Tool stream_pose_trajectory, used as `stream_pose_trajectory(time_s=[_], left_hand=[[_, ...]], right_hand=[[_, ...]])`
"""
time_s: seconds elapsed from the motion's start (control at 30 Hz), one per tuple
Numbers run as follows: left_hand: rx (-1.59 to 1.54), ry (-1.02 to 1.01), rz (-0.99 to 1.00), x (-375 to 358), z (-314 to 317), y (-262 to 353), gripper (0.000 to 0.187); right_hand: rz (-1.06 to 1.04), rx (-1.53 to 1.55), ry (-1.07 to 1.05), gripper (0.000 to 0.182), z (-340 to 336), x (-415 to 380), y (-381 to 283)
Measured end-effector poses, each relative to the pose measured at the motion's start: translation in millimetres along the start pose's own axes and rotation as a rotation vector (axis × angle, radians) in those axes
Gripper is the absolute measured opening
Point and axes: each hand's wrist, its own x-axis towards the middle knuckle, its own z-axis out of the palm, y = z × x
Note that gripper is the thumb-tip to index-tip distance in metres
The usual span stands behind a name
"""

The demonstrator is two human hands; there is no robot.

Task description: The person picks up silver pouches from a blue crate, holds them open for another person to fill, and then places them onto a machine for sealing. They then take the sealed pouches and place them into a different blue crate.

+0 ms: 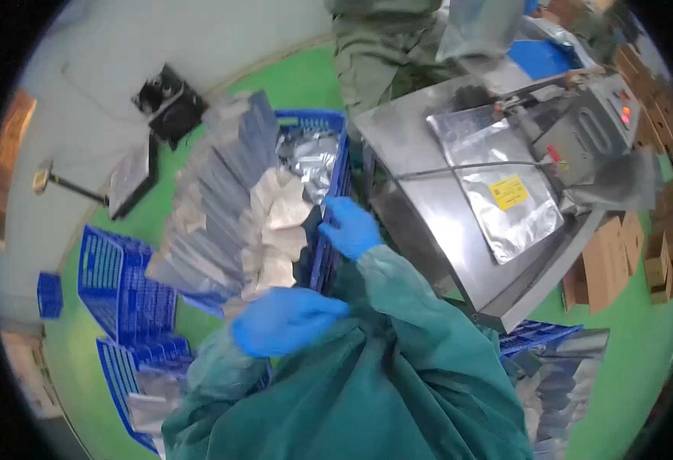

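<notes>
My left hand (286, 320), in a blue glove, is over the near end of a blue crate and blurred by motion; its fingers point right, and their grip is unclear. My right hand (350, 228), also gloved in blue, is at the crate's right rim (338, 172), with its fingers partly bent; whether they hold anything is hidden. A row of silver pouches (229, 176) stands packed in the crate, leaning left. More crumpled silver pouches (309, 157) lie at its far end.
On the steel table (428, 199) at right lies a flat silver pouch with a yellow label (509, 192), beside a machine (589, 130). A person (386, 54) stands behind. Blue crates (121, 291) are at left, another (539, 337) at lower right. Cardboard boxes (608, 264) stand right.
</notes>
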Motion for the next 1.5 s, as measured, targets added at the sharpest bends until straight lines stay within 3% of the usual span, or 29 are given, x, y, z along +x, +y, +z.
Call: stream_pose_trajectory(time_s=[0.03, 0.07, 0.1, 0.13, 0.17, 0.2, 0.27, 0.3, 0.37, 0.47, 0.5, 0.63, 0.7, 0.83, 0.9, 0.93, 1.0, 1.07, 1.13, 1.17, 1.2, 1.27, 1.4, 1.47, 1.5], left_hand=[[-0.510, 0.302, -0.298, 16, -19, 4, 0.061], [-0.430, 0.550, -0.455, -5, -55, -4, 0.057], [-0.369, 0.797, -0.612, -28, -101, -5, 0.053], [0.089, 1.007, -0.485, -26, -100, -53, 0.048], [-0.018, 1.012, -0.538, -18, -73, -113, 0.044], [-0.112, 0.990, -0.600, -7, -42, -155, 0.040], [0.029, 0.732, -0.766, 10, -33, -170, 0.041], [-0.066, 0.765, -0.702, 15, -28, -183, 0.039], [-0.156, 0.777, -0.627, 9, -20, -223, 0.038], [-0.359, 1.240, -0.367, -6, -40, -274, 0.034], [-0.424, 1.403, -0.260, 0, -62, -273, 0.032], [-0.474, 1.486, -0.037, 47, -186, -105, 0.022], [-0.705, 1.515, 0.091, 71, -229, -43, 0.022], [-0.680, 1.547, 0.151, 114, -278, -45, 0.021], [-0.722, 1.531, 0.178, 138, -278, -55, 0.021], [-0.744, 1.500, 0.214, 153, -273, -57, 0.020], [-0.765, 1.467, 0.267, 186, -263, -66, 0.019], [-0.856, 1.407, 0.173, 218, -249, -76, 0.017], [-0.914, 1.368, 0.227, 243, -231, -70, 0.018], [-0.971, 1.332, 0.268, 254, -225, -66, 0.019], [-0.966, 1.302, 0.297, 262, -224, -65, 0.019], [-0.999, 1.121, 0.172, 272, -216, -75, 0.022], [-0.902, 0.979, 0.263, 293, -212, -94, 0.024], [-0.983, 1.197, 0.444, 289, -210, -75, 0.036], [-0.978, 1.187, 0.452, 288, -210, -81, 0.036]], right_hand=[[0.015, -0.032, -0.038, 0.036, 5, 7, 9], [-0.048, -0.046, -0.023, 0.022, 18, 14, 31], [-0.104, -0.027, 0.031, 0.020, 47, 50, -40], [-0.094, -0.093, 0.045, 0.026, 49, 52, -27], [-0.023, -0.150, -0.007, 0.024, 45, 45, -21], [-0.067, -0.174, 0.084, 0.021, 43, 32, -15], [-0.014, -0.144, 0.219, 0.017, 52, 31, -12], [0.086, -0.079, 0.046, 0.017, 9, 16, -54], [0.029, -0.088, 0.212, 0.018, 47, 36, -29], [-0.035, -0.076, 0.267, 0.018, 13, 39, -76], [-0.125, 0.006, 0.388, 0.017, -8, 43, -93], [-0.290, 0.128, 0.666, 0.016, -105, 50, -157], [-0.383, 0.084, 0.754, 0.017, -156, 46, -184], [-0.638, -0.229, 0.955, 0.018, -235, 48, -179], [-0.436, -0.120, 0.838, 0.019, -262, 35, -177], [-0.439, -0.132, 0.842, 0.019, -272, 28, -173], [-0.221, -0.199, 0.728, 0.019, -285, 21, -156], [-0.279, -0.175, 0.783, 0.019, -281, 24, -118], [-0.325, -0.155, 0.848, 0.020, -277, 25, -76], [-0.203, -0.118, 0.825, 0.022, -275, 29, -59], [-0.080, -0.079, 0.808, 0.024, -276, 30, -50], [-0.145, 0.024, 0.798, 0.027, -266, 25, -44], [-0.159, -0.073, 0.828, 0.023, -249, 29, -28], [-0.135, -0.079, 0.794, 0.022, -246, 29, -18], [-0.085, -0.097, 0.844, 0.020, -247, 30, -14]])
